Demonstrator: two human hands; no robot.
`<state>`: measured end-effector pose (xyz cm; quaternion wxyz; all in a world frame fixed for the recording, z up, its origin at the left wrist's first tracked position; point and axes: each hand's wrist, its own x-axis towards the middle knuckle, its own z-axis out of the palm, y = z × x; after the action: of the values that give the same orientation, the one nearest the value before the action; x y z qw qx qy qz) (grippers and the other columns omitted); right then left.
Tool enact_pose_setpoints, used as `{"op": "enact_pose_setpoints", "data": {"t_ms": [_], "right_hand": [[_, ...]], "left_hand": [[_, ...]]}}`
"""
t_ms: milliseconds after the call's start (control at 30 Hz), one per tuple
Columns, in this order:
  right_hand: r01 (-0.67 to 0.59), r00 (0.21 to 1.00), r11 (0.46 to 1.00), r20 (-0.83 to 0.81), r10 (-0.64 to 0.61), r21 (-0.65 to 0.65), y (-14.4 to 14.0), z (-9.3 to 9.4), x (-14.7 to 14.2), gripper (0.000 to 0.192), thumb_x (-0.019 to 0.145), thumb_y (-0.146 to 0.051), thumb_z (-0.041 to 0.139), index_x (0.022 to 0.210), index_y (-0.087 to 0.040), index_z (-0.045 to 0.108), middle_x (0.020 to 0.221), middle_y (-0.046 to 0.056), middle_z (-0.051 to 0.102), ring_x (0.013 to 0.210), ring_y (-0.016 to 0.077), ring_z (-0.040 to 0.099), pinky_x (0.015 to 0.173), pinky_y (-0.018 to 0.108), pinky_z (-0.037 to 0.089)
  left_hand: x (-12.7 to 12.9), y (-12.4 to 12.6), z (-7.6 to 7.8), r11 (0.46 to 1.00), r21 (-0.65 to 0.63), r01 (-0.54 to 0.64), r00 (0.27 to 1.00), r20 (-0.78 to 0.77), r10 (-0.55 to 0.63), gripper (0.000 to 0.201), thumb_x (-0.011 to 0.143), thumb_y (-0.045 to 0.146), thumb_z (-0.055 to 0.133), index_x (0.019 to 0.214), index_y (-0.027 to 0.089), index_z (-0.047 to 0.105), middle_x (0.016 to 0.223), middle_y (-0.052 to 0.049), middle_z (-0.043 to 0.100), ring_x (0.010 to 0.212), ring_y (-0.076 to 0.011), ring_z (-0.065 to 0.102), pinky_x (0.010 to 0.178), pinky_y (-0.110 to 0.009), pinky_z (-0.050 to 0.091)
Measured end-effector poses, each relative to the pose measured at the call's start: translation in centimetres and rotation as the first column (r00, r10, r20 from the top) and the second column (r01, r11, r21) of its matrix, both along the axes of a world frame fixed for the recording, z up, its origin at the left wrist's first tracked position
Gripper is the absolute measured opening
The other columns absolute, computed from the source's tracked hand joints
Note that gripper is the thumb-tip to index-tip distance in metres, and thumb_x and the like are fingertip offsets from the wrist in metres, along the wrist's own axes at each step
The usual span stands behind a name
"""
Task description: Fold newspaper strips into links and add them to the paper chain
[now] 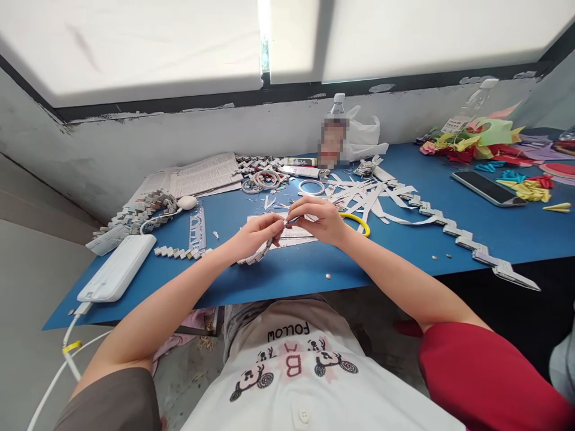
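Head view, only one here: left hand is pinching the folded paper chain between thumb and fingers, gap narrow. Right hand is pinching a small paper piece just beside the left fingertips, thumb and forefinger close, other fingers curling. Can't tell whether that piece is already locked into the chain; fingertips are covering the joint.

Chain is sitting above the front edge of the blue table, its tail hanging below the left hand. A zigzag length is lying by the left forearm; can't tell if it's joining the held part, the arm is hiding the middle. Printed sheet is lying under the hands. Loose paper strips are heaping beyond the right hand, near the yellow ring. Longer zigzag chain is running off to the right, well apart from the hands.

Doing it well, my read: left should be clamping right behind the joint so the folds aren't springing loose; right should be working square to the fold, pressing near the crease. If it's binding, ease off: thin folded paper is likely buckling before it's sliding. Tail should be hanging slack, not twisting.
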<state>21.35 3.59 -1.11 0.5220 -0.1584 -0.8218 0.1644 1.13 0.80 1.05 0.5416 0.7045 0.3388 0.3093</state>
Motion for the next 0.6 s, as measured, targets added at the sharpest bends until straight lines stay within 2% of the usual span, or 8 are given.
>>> {"op": "enact_pose_setpoints", "data": {"t_ms": [133, 233, 267, 333, 400, 433, 500, 600], "right_hand": [[-0.026, 1.000, 0.999, -0.001, 0.026, -0.025, -0.3, 0.3, 0.1, 0.008, 0.086, -0.024, 0.063, 0.086, -0.024, 0.071, 0.086, 0.005, 0.068, 0.080, 0.0167, 0.064, 0.073, 0.032, 0.054], [-0.075, 0.997, 0.973, -0.021, 0.072, -0.219, -0.3, 0.7, 0.5, 0.019, 0.081, -0.027, 0.067, 0.099, -0.024, 0.071, 0.103, 0.007, 0.068, 0.094, 0.0195, 0.063, 0.079, 0.033, 0.054], [-0.102, 0.995, 0.940, -0.028, 0.098, -0.326, -0.3, 0.8, 0.6, 0.025, 0.081, -0.029, 0.066, 0.104, -0.023, 0.070, 0.109, 0.008, 0.066, 0.099, 0.0206, 0.062, 0.081, 0.033, 0.054], [-0.154, 0.988, 0.822, -0.063, 0.143, -0.548, -0.2, 1.0, 0.7, 0.027, 0.083, -0.036, 0.061, 0.104, -0.020, 0.070, 0.110, 0.009, 0.066, 0.098, 0.0213, 0.063, 0.080, 0.033, 0.055], [-0.164, 0.984, 0.690, -0.072, 0.160, -0.705, -0.1, 1.2, 0.6, 0.032, 0.086, -0.044, 0.056, 0.089, -0.016, 0.071, 0.095, 0.009, 0.069, 0.085, 0.0192, 0.065, 0.074, 0.032, 0.055], [-0.145, 0.986, 0.645, -0.052, 0.161, -0.750, -0.1, 1.2, 0.5, 0.036, 0.085, -0.047, 0.057, 0.082, -0.014, 0.070, 0.086, 0.008, 0.069, 0.077, 0.0176, 0.065, 0.070, 0.031, 0.055], [-0.092, 0.986, 0.610, 0.014, 0.168, -0.787, -0.1, 1.2, 0.2, 0.037, 0.081, -0.050, 0.063, 0.077, -0.013, 0.069, 0.074, 0.005, 0.067, 0.065, 0.0145, 0.062, 0.064, 0.029, 0.054], [-0.049, 0.980, 0.621, 0.081, 0.179, -0.782, -0.1, 1.0, -0.1, 0.035, 0.076, -0.049, 0.069, 0.080, -0.014, 0.069, 0.068, 0.003, 0.065, 0.060, 0.0126, 0.059, 0.060, 0.027, 0.051]], "left_hand": [[0.0, -0.1, -0.1, 0.991, 0.125, -0.040, 0.996, -0.074, 0.049, 0.040, 0.083, 0.054, 0.056, 0.095, 0.016, 0.060, 0.073, 0.001, 0.052, 0.064, -0.0116, 0.051, 0.065, -0.028, 0.050], [-0.2, -0.2, 0.1, 0.921, 0.355, -0.158, 0.965, -0.141, 0.219, 0.037, 0.083, 0.049, 0.060, 0.100, 0.017, 0.062, 0.076, 0.000, 0.057, 0.066, -0.0120, 0.049, 0.065, -0.026, 0.046], [-0.4, -0.2, 0.1, 0.878, 0.442, -0.185, 0.949, -0.153, 0.277, 0.035, 0.083, 0.048, 0.061, 0.101, 0.018, 0.062, 0.077, 0.000, 0.057, 0.066, -0.0120, 0.048, 0.065, -0.026, 0.044], [-0.6, -0.2, 0.2, 0.795, 0.578, -0.185, 0.922, -0.177, 0.343, 0.033, 0.082, 0.046, 0.062, 0.100, 0.018, 0.063, 0.079, -0.001, 0.059, 0.066, -0.0122, 0.048, 0.065, -0.026, 0.043], [-0.8, -0.1, 0.1, 0.751, 0.647, -0.131, 0.907, -0.229, 0.355, 0.031, 0.084, 0.045, 0.061, 0.100, 0.018, 0.062, 0.082, -0.002, 0.061, 0.067, -0.0130, 0.050, 0.065, -0.026, 0.043], [-0.8, -0.1, 0.0, 0.743, 0.662, -0.097, 0.898, -0.264, 0.353, 0.031, 0.084, 0.045, 0.060, 0.100, 0.019, 0.062, 0.083, -0.003, 0.062, 0.069, -0.0136, 0.052, 0.066, -0.027, 0.043], [-0.8, 0.0, 0.0, 0.746, 0.665, -0.042, 0.871, -0.341, 0.353, 0.029, 0.085, 0.044, 0.059, 0.100, 0.019, 0.061, 0.085, -0.004, 0.063, 0.070, -0.0149, 0.054, 0.065, -0.027, 0.043], [-0.6, 0.1, -0.1, 0.775, 0.632, -0.002, 0.832, -0.429, 0.351, 0.029, 0.085, 0.043, 0.059, 0.101, 0.020, 0.060, 0.083, -0.004, 0.064, 0.070, -0.0160, 0.056, 0.064, -0.027, 0.043]]}}
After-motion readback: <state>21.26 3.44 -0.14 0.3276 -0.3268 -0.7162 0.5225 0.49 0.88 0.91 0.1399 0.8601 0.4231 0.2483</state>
